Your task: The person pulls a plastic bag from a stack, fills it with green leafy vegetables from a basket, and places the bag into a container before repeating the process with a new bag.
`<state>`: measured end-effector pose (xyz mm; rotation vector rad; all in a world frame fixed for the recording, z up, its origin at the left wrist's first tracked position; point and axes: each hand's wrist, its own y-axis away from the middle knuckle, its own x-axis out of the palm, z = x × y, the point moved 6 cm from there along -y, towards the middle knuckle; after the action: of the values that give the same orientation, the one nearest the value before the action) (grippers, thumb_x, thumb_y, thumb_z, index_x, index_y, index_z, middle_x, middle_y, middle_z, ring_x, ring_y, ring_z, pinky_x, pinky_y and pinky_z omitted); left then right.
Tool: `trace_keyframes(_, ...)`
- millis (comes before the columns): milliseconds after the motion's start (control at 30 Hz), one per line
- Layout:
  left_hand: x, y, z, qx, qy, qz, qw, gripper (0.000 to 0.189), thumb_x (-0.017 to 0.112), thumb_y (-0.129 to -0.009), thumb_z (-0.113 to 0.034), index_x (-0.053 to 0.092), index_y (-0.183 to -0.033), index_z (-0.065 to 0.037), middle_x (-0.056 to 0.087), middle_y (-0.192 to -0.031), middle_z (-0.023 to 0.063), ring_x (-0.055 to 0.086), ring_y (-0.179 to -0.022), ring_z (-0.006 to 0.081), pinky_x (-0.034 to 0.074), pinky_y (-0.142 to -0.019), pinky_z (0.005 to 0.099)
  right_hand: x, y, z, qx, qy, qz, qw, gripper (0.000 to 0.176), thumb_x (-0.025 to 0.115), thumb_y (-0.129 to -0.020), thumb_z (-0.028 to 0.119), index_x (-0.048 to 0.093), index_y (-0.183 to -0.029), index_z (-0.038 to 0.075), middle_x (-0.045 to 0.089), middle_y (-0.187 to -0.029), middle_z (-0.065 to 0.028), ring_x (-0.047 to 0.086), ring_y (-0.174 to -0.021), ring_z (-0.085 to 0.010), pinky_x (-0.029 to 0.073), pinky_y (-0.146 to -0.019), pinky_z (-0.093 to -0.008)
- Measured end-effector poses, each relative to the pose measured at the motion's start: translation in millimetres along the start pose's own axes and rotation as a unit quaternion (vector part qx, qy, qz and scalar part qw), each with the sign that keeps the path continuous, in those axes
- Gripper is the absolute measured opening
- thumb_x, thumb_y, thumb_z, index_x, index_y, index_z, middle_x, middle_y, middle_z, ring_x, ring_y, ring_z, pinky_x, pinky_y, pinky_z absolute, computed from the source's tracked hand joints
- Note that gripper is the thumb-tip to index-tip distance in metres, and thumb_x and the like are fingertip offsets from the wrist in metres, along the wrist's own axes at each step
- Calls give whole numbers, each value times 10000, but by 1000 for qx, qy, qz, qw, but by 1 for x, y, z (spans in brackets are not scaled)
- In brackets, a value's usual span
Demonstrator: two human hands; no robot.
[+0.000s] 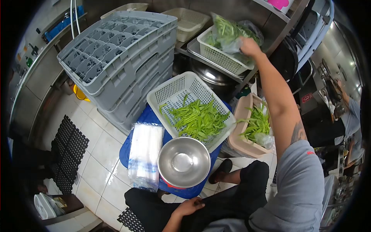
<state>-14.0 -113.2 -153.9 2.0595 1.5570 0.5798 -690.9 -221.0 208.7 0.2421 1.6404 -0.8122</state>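
My right hand (250,47) reaches to the upper right, its fingers closed on a clear plastic bag of leafy greens (227,33). The bag sits over a white perforated basket (222,57) on a metal shelf. Low in the view, my left hand (188,207) rests on my thigh, loosely open and holding nothing. In front of me, a larger white basket (162,91) holds a heap of loose green leaves and stems (199,118). An empty steel bowl (184,162) stands at its near edge, beside a pack of clear plastic bags (145,154).
The basket, bowl and pack rest on a blue surface (124,152). Grey stacked glass racks (119,65) rise on the left. To the right, a beige bin (237,137) contains more greens (257,123). A black mat (69,149) lies on the tiles. Other people (349,116) are at far right.
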Motion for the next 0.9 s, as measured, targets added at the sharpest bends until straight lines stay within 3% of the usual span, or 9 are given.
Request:
trace_keyframes(267, 0, 8, -11, -15, -11, -18, 1000, 591, 676, -879, -443, 563, -1290, -34, 687, -1087, 128, 648, -1024, 250, 483, -906, 333, -125, 11, 34, 140, 12, -329, 934, 236, 489, -878, 189, 592, -1049, 64, 653, -1035, -232, 605, -993, -446, 475, -848, -519)
trace_keyframes(400, 0, 9, -15, -17, -9, -28, 999, 602, 677, -874, -455, 564, -1290, -36, 682, -1105, 130, 652, -1016, 252, 487, -902, 339, -79, 8, 24, 110, 53, -248, 961, 269, 485, -883, 182, 594, -1089, 47, 656, -1050, -231, 624, -969, -428, 493, -830, -508)
trace_keyframes(533, 1, 11, -9, -10, -18, -43, 999, 590, 675, -876, -457, 570, -1274, -34, 683, -1074, 126, 653, -995, 250, 489, -887, 347, 32, 13, -8, 118, 80, 93, 985, 318, 483, -852, 133, 649, -1070, -29, 646, -1110, -267, 631, -1018, -414, 492, -886, -478)
trace_keyframes(633, -1, 1, -5, 1, -32, -45, 998, 574, 678, -877, -452, 577, -1254, -31, 683, -1035, 125, 652, -976, 237, 490, -872, 346, 43, 12, -11, 54, 30, 84, 994, 321, 479, -844, 145, 666, -1030, -39, 654, -1086, -275, 633, -1007, -427, 496, -883, -478)
trace_keyframes(733, 1, 1, -6, -1, -21, -50, 999, 539, 691, -876, -428, 592, -1217, -22, 684, -996, 126, 651, -945, 214, 495, -846, 337, 21, 16, -21, 125, -50, 135, 982, 385, 505, -816, 187, 660, -1097, -26, 650, -1092, -284, 640, -990, -425, 505, -866, -483)
trace_keyframes(800, 2, 0, -3, -8, 13, -39, 999, 603, 671, -864, -477, 584, -1256, -27, 656, -1159, 210, 630, -1095, 326, 481, -925, 386, -5, 30, -6, 39, -7, 117, 992, 401, 535, -801, 201, 641, -1121, -17, 654, -1093, -275, 627, -1004, -438, 502, -881, -479)
trace_keyframes(833, 4, 3, -3, -3, 8, -39, 999, 596, 670, -865, -474, 586, -1250, -27, 657, -1152, 210, 633, -1084, 325, 484, -917, 386, -20, 41, 3, -9, 0, 102, 995, 419, 554, -791, 205, 621, -1135, -24, 651, -1102, -276, 618, -1007, -455, 496, -897, -481)
trace_keyframes(867, 0, 5, -10, 5, 2, -44, 999, 589, 668, -866, -472, 588, -1245, -27, 657, -1145, 209, 635, -1074, 325, 487, -910, 387, -27, 51, -4, -24, -60, -32, 997, 475, 575, -788, 192, 556, -1212, -20, 621, -1171, -283, 589, -1067, -462, 474, -941, -483)
trace_keyframes(900, -2, 9, -15, 6, -15, -52, 998, 583, 666, -868, -469, 588, -1242, -30, 661, -1127, 205, 639, -1057, 326, 491, -900, 387, -48, 76, 12, 0, 2, -59, 998, 641, 610, -809, 204, 428, -1397, 28, 547, -1308, -269, 518, -1222, -409, 412, -1047, -416)
